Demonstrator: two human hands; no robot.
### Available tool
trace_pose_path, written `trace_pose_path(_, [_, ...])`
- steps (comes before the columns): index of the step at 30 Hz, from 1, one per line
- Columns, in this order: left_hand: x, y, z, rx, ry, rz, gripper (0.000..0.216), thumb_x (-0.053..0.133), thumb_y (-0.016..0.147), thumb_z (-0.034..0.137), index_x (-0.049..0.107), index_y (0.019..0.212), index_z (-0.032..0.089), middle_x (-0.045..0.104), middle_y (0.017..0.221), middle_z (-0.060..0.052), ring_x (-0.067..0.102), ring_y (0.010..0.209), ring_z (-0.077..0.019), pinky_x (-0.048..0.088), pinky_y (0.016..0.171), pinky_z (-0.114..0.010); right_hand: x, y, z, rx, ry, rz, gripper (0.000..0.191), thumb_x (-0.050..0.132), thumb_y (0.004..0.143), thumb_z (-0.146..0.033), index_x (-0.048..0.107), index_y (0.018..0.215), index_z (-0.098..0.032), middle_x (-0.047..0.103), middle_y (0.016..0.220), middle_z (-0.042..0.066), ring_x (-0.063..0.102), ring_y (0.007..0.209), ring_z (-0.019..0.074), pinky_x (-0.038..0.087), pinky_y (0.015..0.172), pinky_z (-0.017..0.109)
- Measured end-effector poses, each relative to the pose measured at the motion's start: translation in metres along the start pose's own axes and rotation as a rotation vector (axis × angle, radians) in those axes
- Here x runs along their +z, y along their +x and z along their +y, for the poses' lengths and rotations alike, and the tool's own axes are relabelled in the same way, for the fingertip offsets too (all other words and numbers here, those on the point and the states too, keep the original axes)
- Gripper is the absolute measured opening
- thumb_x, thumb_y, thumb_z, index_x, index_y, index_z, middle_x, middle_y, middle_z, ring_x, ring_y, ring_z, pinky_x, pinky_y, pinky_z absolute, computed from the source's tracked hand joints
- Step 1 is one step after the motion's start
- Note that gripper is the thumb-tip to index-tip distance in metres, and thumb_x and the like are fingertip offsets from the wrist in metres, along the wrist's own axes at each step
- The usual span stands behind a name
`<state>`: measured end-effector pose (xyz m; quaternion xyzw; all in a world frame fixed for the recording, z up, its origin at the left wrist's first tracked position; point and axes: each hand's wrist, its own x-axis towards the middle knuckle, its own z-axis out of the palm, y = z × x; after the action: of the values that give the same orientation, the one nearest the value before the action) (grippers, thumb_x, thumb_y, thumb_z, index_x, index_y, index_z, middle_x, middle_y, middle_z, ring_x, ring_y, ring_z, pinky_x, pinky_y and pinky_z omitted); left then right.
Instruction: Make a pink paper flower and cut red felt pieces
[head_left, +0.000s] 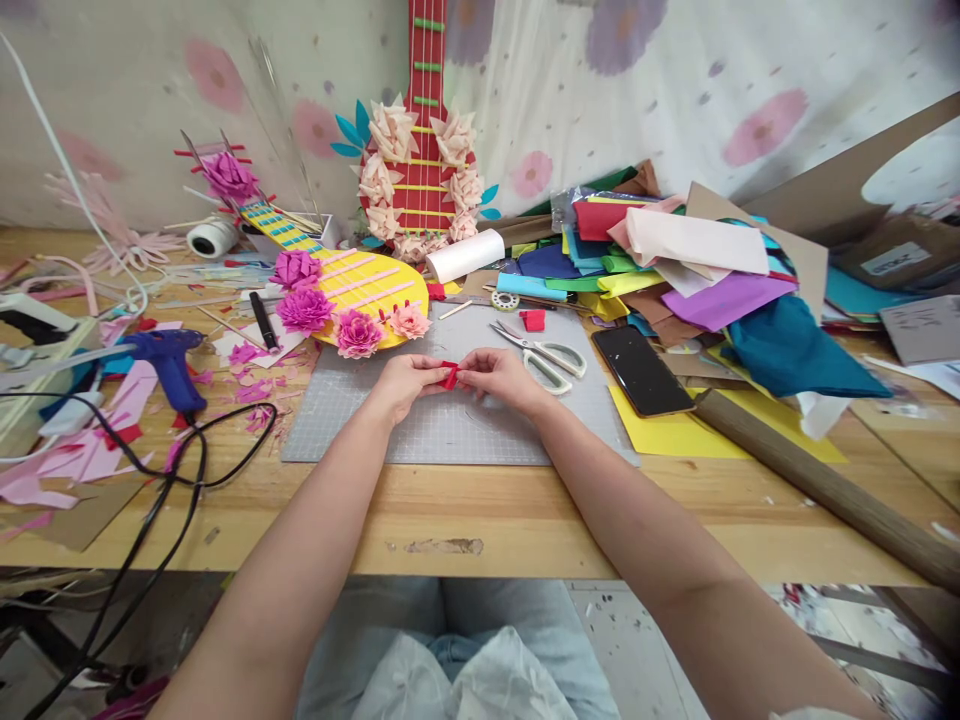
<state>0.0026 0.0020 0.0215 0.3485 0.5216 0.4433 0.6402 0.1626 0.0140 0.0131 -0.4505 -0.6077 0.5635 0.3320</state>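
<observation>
Between my fingertips, above the grey cutting mat (360, 430), is a small piece of red paper (450, 375). My left hand (409, 385) pinches its left side and my right hand (499, 378) pinches its right side. To the right of my right hand, scissors (551, 358) with pale handles lie on the mat, blades partly apart. Another small red paper piece (533, 320) rests just behind them. Behind my left hand lies a yellow paper guitar (367, 285) trimmed with pink paper flowers (306, 310).
A red paper guitar (424, 190) leans against the back curtain. At left are a blue glue gun (169, 365), a black cord (202, 460) and pink scraps. A phone (643, 370), piled colored paper (697, 255) and a brown stick (817, 480) lie to the right.
</observation>
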Motion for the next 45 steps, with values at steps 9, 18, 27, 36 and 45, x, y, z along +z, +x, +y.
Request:
trace_pose_path(9, [-0.002,0.001,-0.002,0.042,-0.016,-0.104,0.020,0.079,0.055,0.012,0.066,0.069,0.007,0.067,0.066,-0.004,0.064,0.061,-0.0119,0.052,0.080,-0.034,0.001,0.001,0.000,0.022,0.038,0.046,0.005,0.062,0.069,-0.018,0.059,0.071,-0.014,0.061,0.059,-0.001,0.052,0.048,0.0063,0.042,0.041,0.016])
trace_pose_path(18, [0.003,-0.002,-0.002,0.083,0.008,-0.071,0.030,0.083,0.046,0.014,0.066,0.070,0.008,0.067,0.065,-0.003,0.063,0.059,-0.0120,0.052,0.077,-0.034,0.001,0.001,0.000,0.068,0.062,0.033,0.006,0.060,0.072,-0.018,0.056,0.071,-0.015,0.062,0.060,-0.001,0.055,0.052,0.0067,0.044,0.045,0.016])
trace_pose_path(27, [0.004,0.003,-0.005,0.139,-0.120,-0.016,0.022,0.079,0.050,0.017,0.067,0.068,0.010,0.068,0.071,-0.005,0.063,0.067,-0.0133,0.050,0.080,-0.035,0.004,0.003,0.005,-0.064,0.153,0.131,0.038,0.072,0.060,-0.033,0.047,0.085,-0.020,0.056,0.075,-0.003,0.051,0.053,0.0075,0.046,0.041,0.021])
trace_pose_path(36, [0.000,0.014,-0.015,0.542,0.412,0.105,0.023,0.076,0.055,0.023,0.070,0.076,0.017,0.066,0.091,-0.005,0.058,0.079,-0.0144,0.047,0.073,-0.028,0.001,0.003,0.009,-0.321,-0.310,0.245,0.009,0.059,0.071,-0.023,0.055,0.078,-0.019,0.061,0.073,0.000,0.052,0.060,0.0102,0.044,0.058,0.025])
trace_pose_path(45, [0.000,0.018,-0.023,0.608,0.648,0.048,0.017,0.064,0.067,0.015,0.062,0.084,0.018,0.065,0.082,-0.002,0.056,0.071,-0.0118,0.044,0.067,-0.025,-0.002,0.003,0.012,-0.261,-0.530,0.173,0.009,0.058,0.073,-0.021,0.058,0.081,-0.018,0.063,0.075,0.001,0.055,0.064,0.0115,0.043,0.063,0.025])
